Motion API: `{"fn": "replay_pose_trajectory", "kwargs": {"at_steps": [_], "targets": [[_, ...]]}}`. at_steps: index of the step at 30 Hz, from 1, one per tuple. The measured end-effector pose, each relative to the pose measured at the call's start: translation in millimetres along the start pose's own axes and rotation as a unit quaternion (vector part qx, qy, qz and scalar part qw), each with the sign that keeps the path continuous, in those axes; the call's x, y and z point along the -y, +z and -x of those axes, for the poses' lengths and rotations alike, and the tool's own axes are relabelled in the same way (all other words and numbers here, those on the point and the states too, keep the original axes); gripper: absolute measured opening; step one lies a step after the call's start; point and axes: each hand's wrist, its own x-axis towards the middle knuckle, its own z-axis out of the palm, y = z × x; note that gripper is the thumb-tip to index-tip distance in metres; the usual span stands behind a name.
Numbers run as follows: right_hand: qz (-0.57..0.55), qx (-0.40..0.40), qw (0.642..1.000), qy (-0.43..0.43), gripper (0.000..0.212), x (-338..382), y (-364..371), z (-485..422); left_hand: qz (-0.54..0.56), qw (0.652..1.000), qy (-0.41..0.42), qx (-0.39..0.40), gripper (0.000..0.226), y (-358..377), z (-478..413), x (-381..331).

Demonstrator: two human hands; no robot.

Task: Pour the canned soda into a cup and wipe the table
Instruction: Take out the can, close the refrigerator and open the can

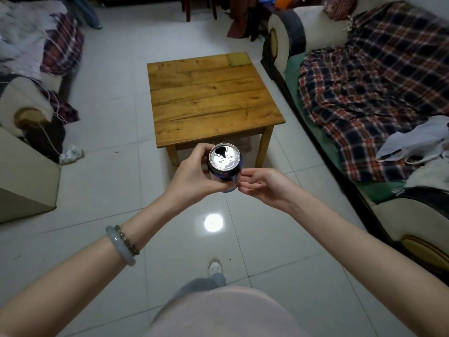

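A dark blue soda can with a silver top stands upright in mid-air in front of me, its mouth open and dark. My left hand grips it from the left, fingers wrapped round its body. My right hand touches the can's lower right side with its fingertips, fingers loosely bent. A low wooden table stands just beyond the can, its top bare. No cup or cloth is in view.
A sofa with a plaid blanket runs along the right, white cloth lying on it. An armchair with clothes stands at the left. White tiled floor surrounds the table. My shoe shows below.
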Motion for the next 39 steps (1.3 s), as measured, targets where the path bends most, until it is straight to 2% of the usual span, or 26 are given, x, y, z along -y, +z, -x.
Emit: {"fn": "replay_pose_trajectory", "kwargs": {"at_steps": [5,11,19,26,39], "targets": [[-0.034,0.008,0.999,-0.007,0.048,46.2,-3.6,-43.7,-0.008,1.0,-0.004,0.002,0.069,-6.4,-65.8,3.8],[-0.026,0.016,1.0,-0.002,0.049,104.4,-15.0,-99.1,-0.016,1.0,-0.01,-0.002,0.068,-9.7,-141.8,10.2],[-0.018,0.032,0.999,0.033,0.046,195.4,-39.8,-192.0,-0.003,0.998,-0.044,-0.049,0.067,1.6,-255.8,21.3],[0.069,0.025,0.996,0.047,0.037,276.4,-55.3,-261.0,0.002,0.993,-0.076,-0.086,0.069,9.2,-349.2,29.1],[0.122,0.021,0.991,0.049,0.05,356.2,-26.1,-391.9,0.002,0.988,-0.113,-0.109,0.07,-25.3,-477.4,83.0]]}}
